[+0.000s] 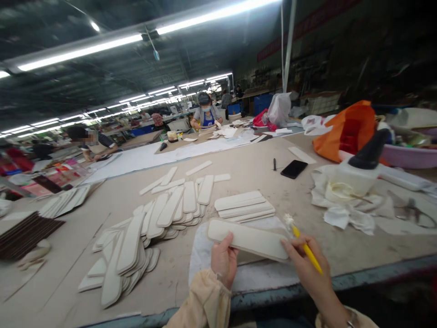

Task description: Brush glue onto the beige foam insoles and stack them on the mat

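A long cream-coloured strip with rounded corners point(247, 238) is held slightly above the table near its front edge. My left hand point(224, 258) is closed on its left part, thumb on top. My right hand point(309, 257) grips a yellow-handled brush point(309, 250) whose pale, clotted tip points away from me; its fingertips also touch the strip's right end. Under the strip lies a white sheet point(201, 255). Just beyond it is a neat stack of similar strips point(244, 202), and a large loose pile of strips point(133, 243) spreads to the left.
On the right are a white bottle with a black top point(363, 168), crumpled paper point(348, 218), scissors point(414, 212) and an orange bag point(344, 132). A black phone point(294, 169) lies beyond the stack. Dark brown sheets point(29, 234) sit far left. Co-workers point(206, 114) sit at farther tables.
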